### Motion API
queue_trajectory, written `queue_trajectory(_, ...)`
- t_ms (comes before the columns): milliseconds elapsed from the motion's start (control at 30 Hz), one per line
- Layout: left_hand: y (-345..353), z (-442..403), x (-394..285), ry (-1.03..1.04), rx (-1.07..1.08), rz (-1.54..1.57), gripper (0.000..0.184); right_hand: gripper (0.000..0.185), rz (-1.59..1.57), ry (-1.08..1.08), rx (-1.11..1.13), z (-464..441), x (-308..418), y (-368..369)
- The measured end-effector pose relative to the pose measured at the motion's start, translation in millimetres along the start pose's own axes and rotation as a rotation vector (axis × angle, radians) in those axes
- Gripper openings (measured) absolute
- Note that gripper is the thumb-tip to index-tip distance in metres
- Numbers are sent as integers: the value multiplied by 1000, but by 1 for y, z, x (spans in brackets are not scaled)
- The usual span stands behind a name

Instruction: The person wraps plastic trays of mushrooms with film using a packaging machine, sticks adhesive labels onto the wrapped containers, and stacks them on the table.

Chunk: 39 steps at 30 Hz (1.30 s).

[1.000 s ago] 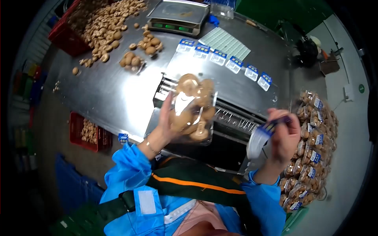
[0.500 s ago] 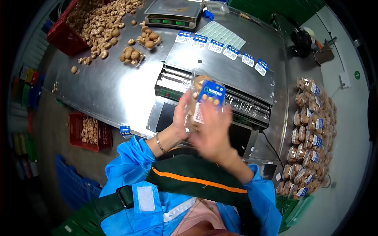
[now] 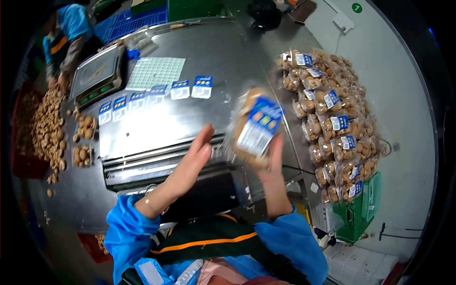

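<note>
A clear pack of mushrooms with a blue and white label on its face is in my right hand, tilted over the table's right part. My left hand is apart from the pack, to its left, above the black-topped machine; its fingers are stretched out and hold nothing. Several blue and white labels lie in a row on the metal plate beyond my hands. Behind them is a sheet of small stickers.
Labelled mushroom packs are stacked at the right over a green crate. At the left are a scale, loose mushrooms, an open pack of mushrooms and a red crate. A co-worker's hands touch the loose mushrooms.
The view has turned right. The label is now flat on the pack, which has passed from my left hand to my right and moved right. My left hand has let go. A co-worker has come into view.
</note>
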State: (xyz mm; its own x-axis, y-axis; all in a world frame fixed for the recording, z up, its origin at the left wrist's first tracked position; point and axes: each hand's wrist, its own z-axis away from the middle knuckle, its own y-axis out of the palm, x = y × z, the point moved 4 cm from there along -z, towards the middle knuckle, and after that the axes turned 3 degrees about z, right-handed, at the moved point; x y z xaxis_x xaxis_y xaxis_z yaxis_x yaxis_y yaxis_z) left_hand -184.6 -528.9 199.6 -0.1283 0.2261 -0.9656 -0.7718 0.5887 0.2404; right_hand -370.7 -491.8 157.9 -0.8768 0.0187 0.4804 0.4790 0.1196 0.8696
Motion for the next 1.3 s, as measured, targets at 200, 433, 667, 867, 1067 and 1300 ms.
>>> queue_trajectory(200,-56,39,-32,216,-493,-318,52,44,361,-139,-680,-130,113,-235)
queue_trajectory(433,-166,190,-1,281,-1379,-350,39,34,88,-197,-506,-275,100,-371)
queue_trajectory(667,-302,322,74,7,-1701,-320,32,15,509,29,-623,-233,122,-366)
queue_trajectory(867,-534,330,140,-387,-1781,-748,46,19,751,273,-862,-42,91,-242)
queue_trajectory(1067,-639,292,132,-134,-1640,-979,51,21,861,360,-1184,107,65,-212)
queue_trajectory(1300,-625,303,151,-283,-1339,-174,29,19,934,302,-1148,137,64,-151)
